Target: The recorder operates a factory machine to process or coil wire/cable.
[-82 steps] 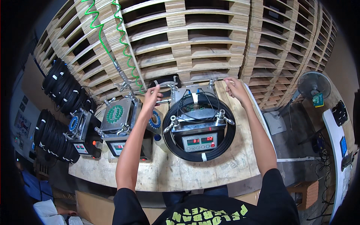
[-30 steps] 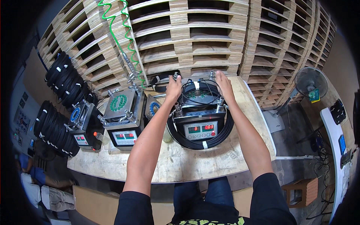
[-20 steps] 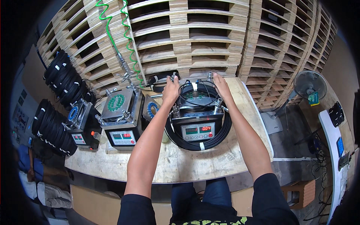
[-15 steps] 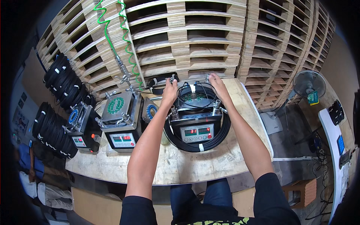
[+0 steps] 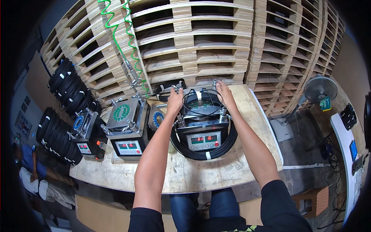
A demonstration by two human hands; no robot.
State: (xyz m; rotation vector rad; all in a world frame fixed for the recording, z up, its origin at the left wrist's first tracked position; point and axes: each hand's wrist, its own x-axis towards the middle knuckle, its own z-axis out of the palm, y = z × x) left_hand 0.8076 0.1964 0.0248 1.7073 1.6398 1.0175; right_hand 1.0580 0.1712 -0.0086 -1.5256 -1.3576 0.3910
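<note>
A black polishing machine (image 5: pixel 224 130) with a lit red display stands before me on the bench, with a metal plate on top. Around it lies a coil of black cable (image 5: pixel 208 155), with thinner loops across the plate. At its far left corner my left hand (image 5: pixel 176 99) is closed at a metal clamp post (image 5: pixel 179 84). My right hand (image 5: pixel 225 95) pinches the matching clamp post (image 5: pixel 215 84) at the far right corner. Fingertips on both hands are partly hidden. Two near clamp posts, one of them on the right (image 5: pixel 223 111), stand untouched between my forearms.
Another polishing machine (image 5: pixel 129 146) with a green-dotted plate stands to the left, a smaller one (image 5: pixel 85 149) beyond it. Stacked black cable coils (image 5: pixel 58 137) fill the far left. Green spiral air hoses (image 5: pixel 116 34) hang before wooden pallets (image 5: pixel 216 45). A fan (image 5: pixel 320 91) stands right.
The view has shifted slightly, so the bench sits lower. My left fingers have slipped a little down from the post's top; my right hand stays at its post. The machine's display reading has changed.
</note>
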